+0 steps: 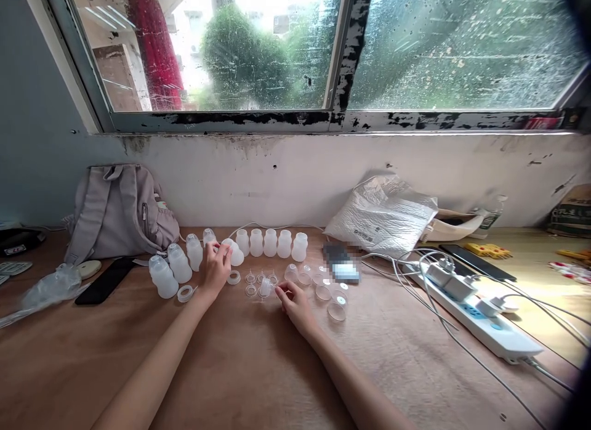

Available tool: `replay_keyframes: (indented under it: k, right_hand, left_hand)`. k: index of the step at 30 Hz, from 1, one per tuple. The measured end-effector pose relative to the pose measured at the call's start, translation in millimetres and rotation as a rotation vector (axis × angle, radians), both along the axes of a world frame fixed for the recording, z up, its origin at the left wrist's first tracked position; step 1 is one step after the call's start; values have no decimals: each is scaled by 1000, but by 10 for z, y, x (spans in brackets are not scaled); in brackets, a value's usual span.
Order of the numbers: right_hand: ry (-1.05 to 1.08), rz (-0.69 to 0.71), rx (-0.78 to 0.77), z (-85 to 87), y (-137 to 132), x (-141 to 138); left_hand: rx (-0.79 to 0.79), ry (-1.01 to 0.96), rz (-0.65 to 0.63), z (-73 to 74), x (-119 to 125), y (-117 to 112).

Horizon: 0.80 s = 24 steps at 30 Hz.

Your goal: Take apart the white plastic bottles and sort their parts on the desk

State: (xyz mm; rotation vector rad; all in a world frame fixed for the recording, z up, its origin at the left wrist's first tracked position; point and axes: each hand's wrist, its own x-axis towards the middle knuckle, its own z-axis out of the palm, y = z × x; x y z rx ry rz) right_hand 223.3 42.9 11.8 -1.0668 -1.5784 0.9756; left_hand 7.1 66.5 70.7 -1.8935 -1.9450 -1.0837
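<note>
My left hand has its fingers closed on a frosted white baby bottle, which leans at the left end of a row of similar bottles. My right hand is low over the table with thumb and fingertips drawn together; what they pinch, if anything, I cannot make out. Just left of those fingertips is a clear ribbed piece, among several clear nipples and rings. Clear round caps lie right of the hand. Bottles with clear tops and a white ring are on the left.
A grey backpack, a black phone and a plastic bag are at the left. To the right are a silver pouch, a power strip with trailing cables, and a blurred-out object. The wall and window stand behind.
</note>
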Motion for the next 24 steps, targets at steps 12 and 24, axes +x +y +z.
replay_keyframes:
  k: [12, 24]
  right_hand:
    - [177, 20, -134, -19, 20, 2]
    - [322, -9, -261, -13, 47, 25]
  left_hand:
    - [125, -319, -450, -429, 162, -701]
    - [-309, -835, -670, -541, 296, -627]
